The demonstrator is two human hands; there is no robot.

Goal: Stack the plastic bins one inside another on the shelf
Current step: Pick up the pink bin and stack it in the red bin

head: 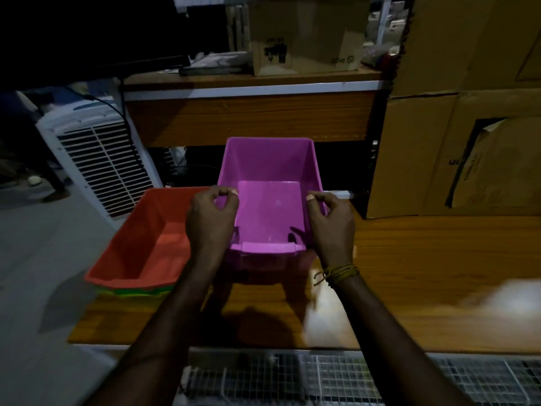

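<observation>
Both hands, left hand and right hand, grasp the side rims of a purple bin at frame center, just right of the orange bin on the table. Lowered tilted, it may jam against the orange rim.

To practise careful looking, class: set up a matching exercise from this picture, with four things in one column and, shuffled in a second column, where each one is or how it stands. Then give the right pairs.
Things
1. purple bin
2. red bin
3. green bin
4. cardboard box

Places or states
A. on the upper wooden shelf
B. nested under another bin, only its rim showing
C. held by both hands, left hand and right hand, on its side rims
D. topmost of the stack at the left

Pairs: 1-C, 2-D, 3-B, 4-A
</observation>
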